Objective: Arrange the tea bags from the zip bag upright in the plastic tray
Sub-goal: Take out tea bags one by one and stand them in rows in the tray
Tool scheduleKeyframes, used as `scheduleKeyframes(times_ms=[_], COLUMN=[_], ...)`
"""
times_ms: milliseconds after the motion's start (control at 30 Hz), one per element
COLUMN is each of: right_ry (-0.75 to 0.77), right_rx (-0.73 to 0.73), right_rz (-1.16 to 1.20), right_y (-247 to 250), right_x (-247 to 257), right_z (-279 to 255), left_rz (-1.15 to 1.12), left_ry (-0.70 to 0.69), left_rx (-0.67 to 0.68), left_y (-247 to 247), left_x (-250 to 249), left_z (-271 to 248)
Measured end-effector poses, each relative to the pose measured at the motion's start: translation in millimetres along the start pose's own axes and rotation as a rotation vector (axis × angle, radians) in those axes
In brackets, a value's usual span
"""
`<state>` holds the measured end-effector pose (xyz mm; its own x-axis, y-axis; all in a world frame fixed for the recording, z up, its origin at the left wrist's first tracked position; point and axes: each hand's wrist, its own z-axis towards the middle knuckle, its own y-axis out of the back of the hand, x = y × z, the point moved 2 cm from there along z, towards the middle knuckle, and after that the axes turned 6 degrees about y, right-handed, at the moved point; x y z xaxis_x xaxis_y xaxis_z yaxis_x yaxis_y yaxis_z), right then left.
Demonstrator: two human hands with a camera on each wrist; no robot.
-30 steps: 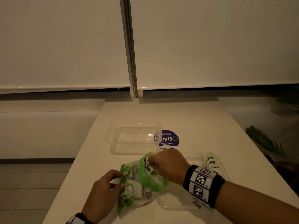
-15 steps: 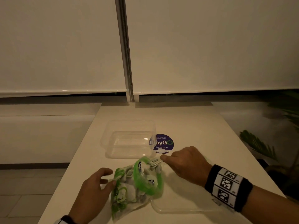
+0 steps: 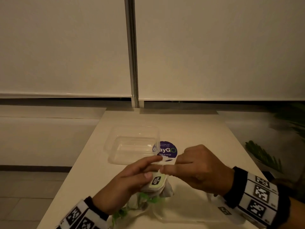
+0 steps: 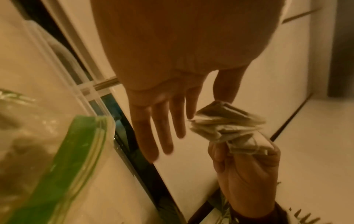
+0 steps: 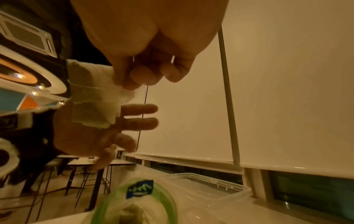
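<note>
A bundle of tea bags [image 3: 157,181] hangs in the air above the green-edged zip bag [image 3: 145,204]. My right hand [image 3: 166,169] pinches the bundle [image 5: 91,103] between thumb and forefinger, its other fingers curled. My left hand [image 3: 148,169] meets it from the left. Its fingers [image 4: 164,136] are straight and spread, its thumb rests on the top tag, and the tea bags [image 4: 224,125] lie against its palm. More tea bags show inside the zip bag [image 5: 138,203] on the table. The clear plastic tray [image 3: 113,136] stands just beyond the hands and looks bare inside.
A flat clear lid [image 3: 189,217] lies on the table under my right forearm. A round purple sticker [image 3: 166,150] sits to the right of the tray. The table's left edge [image 3: 79,164] drops to the floor, and a plant [image 3: 264,156] stands off the right side.
My right hand has pulled tea bags out of the zip bag and lifted them. My left hand has let go of the bag and risen to meet the bundle.
</note>
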<state>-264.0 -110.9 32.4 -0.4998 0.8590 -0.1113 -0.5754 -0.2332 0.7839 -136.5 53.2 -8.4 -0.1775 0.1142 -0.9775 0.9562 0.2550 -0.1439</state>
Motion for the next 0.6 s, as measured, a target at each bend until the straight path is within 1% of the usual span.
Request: scheduleKeyframes(times_ms=[33,100,167,233,333,433,500,533,600], right_ry=[-0.001,-0.004,-0.028,-0.109,-0.350,-0.643,-0.814,-0.863,-0.902], right_rx=[-0.013,-0.027,-0.028,-0.034,-0.124,-0.236,-0.263,-0.265,-0.229], right_rz=[0.016,0.042,0.071,0.098,0.201,0.414,0.564,0.618,0.651], right_y=[2,2,1,-1,-2,-5,-8,-10,-9], right_x=[1,2,3,3,3,9,14,16,17], right_z=[1,1,-1,-2,-8,-17,-16,-13,-6], left_rz=[-0.046,-0.077,-0.089,-0.066,-0.035,-0.026,0.016,0.045,0.119], left_ry=[0.013,-0.009,-0.048,-0.093,-0.169,-0.229,-0.259,-0.265,-0.262], left_rx=[0.052,0.117,0.108,0.045,-0.074,-0.225,-0.280,-0.298,-0.324], left_y=[-2,-4,-4,-3,0,2,0,-1,-3], left_x=[2,4,6,6,5,5,4,3,3], left_z=[0,-2,-3,-3,-4,-5,-6,-6,-7])
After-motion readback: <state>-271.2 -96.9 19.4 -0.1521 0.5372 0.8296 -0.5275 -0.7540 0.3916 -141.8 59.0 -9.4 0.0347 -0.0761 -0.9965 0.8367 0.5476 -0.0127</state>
